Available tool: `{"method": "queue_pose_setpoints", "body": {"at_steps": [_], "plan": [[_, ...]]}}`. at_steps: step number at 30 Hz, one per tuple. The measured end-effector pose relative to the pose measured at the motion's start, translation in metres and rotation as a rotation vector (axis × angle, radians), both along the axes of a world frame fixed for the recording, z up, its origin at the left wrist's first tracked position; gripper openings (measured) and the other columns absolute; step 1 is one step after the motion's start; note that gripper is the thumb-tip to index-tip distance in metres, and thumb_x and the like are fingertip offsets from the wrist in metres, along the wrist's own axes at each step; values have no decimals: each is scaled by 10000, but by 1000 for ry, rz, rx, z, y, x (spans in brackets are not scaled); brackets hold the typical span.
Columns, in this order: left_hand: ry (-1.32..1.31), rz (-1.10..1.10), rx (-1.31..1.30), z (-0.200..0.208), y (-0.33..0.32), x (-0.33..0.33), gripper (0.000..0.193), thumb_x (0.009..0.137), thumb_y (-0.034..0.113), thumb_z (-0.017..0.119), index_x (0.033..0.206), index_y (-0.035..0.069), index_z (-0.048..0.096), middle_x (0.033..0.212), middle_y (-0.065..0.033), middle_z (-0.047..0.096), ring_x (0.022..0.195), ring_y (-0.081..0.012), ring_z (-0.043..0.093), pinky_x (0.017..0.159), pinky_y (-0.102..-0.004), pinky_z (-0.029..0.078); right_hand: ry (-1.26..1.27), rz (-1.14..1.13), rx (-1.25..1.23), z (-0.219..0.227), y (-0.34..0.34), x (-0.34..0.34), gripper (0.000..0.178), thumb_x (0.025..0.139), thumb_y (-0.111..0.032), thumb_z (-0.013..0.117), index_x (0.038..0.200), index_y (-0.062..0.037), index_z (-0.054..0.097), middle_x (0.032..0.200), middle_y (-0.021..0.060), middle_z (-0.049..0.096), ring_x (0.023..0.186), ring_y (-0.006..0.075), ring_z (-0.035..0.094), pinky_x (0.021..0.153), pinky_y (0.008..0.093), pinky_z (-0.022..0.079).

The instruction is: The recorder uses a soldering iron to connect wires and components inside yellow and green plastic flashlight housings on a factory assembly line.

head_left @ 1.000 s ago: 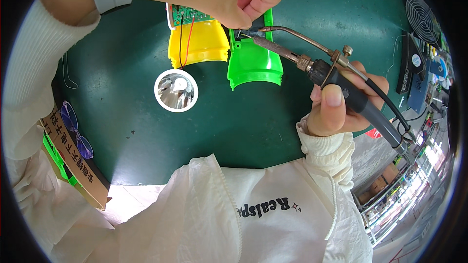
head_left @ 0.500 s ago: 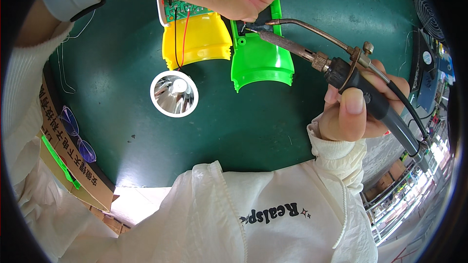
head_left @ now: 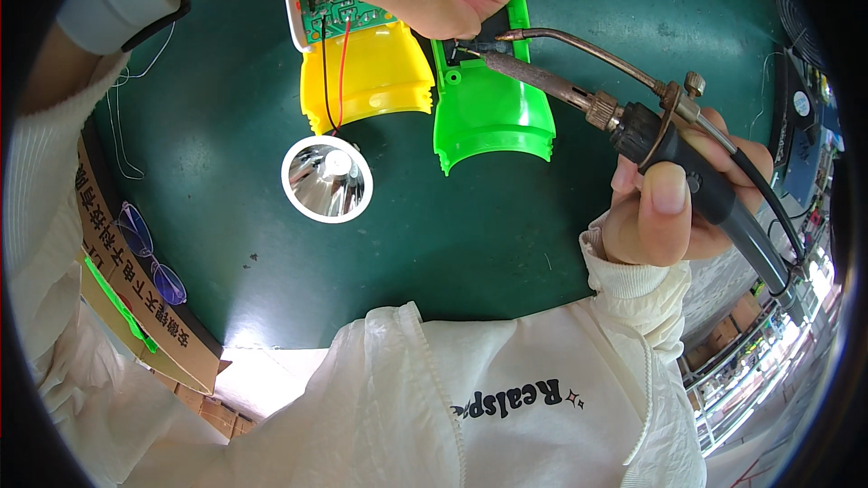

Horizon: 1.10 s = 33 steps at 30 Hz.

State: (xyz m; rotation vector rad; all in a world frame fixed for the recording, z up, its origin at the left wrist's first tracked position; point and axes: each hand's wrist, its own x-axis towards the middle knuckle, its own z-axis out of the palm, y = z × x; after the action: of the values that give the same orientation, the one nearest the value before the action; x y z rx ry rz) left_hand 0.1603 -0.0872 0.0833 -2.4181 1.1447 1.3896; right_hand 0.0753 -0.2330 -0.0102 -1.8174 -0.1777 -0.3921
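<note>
My right hand (head_left: 674, 208) is wrapped round a soldering iron (head_left: 533, 79) with a thin metal feed tube (head_left: 597, 50) clamped along it. Its tip reaches into the black part (head_left: 486, 34) inside a green plastic shell (head_left: 495, 117). Just beside that tip, the fingers of my left hand (head_left: 466, 0) pinch together; what they hold is too small to make out. Left of the green shell lies a yellow shell (head_left: 384, 72) with a green circuit board (head_left: 362, 14). A red wire (head_left: 344, 72) and a black wire (head_left: 325, 72) run from the board toward a round white-rimmed reflector (head_left: 312, 185).
The dark green tabletop (head_left: 452, 244) lies under everything. Glasses (head_left: 152, 253) rest at the left edge beside a cardboard box (head_left: 172, 334) holding a green strip. A round fan grille (head_left: 800, 27) stands at the far right, with cluttered shelving (head_left: 750, 370) beyond the table.
The view has shifted slightly, so most things sit a little more to the right. The iron's tip and my left fingertips stay together at the green shell.
</note>
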Motion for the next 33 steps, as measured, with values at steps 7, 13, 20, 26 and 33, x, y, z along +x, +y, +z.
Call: {"method": "queue_pose_setpoints", "body": {"at_steps": [7,13,20,26,33], "plan": [[-32,-40,-35,-1,-1,-6,198,777,86,509,598,8,480,607,-99,492,529,-208,473,528,-311,429,-20,40,-60,-2,-5,2,451,657,-317,652,793,59,443,604,108,524,402,124,507,505,230,486],[-61,-75,-66,-3,-2,-10,199,779,88,509,598,9,480,609,-99,493,532,-208,477,532,-309,432,-8,14,-64,1,-1,1,460,657,-326,643,809,58,441,610,113,525,403,131,510,484,232,485],[-97,-114,-100,-5,0,-13,201,781,90,509,598,10,481,612,-99,495,535,-207,480,536,-307,435,15,50,-84,0,-5,1,461,658,-319,645,832,52,434,559,127,532,386,131,503,465,226,474],[-129,-143,-132,-6,-1,-15,202,782,91,509,599,11,481,615,-98,497,538,-207,484,540,-305,437,-42,77,-61,-3,-6,5,434,667,-314,643,816,35,432,529,113,523,378,123,484,465,214,455],[-164,-180,-178,-11,-1,-14,204,784,93,508,599,13,482,617,-98,499,542,-207,487,545,-302,440,-99,102,-105,-5,-8,9,416,676,-320,632,798,22,431,510,105,515,379,120,478,458,206,437]]}}
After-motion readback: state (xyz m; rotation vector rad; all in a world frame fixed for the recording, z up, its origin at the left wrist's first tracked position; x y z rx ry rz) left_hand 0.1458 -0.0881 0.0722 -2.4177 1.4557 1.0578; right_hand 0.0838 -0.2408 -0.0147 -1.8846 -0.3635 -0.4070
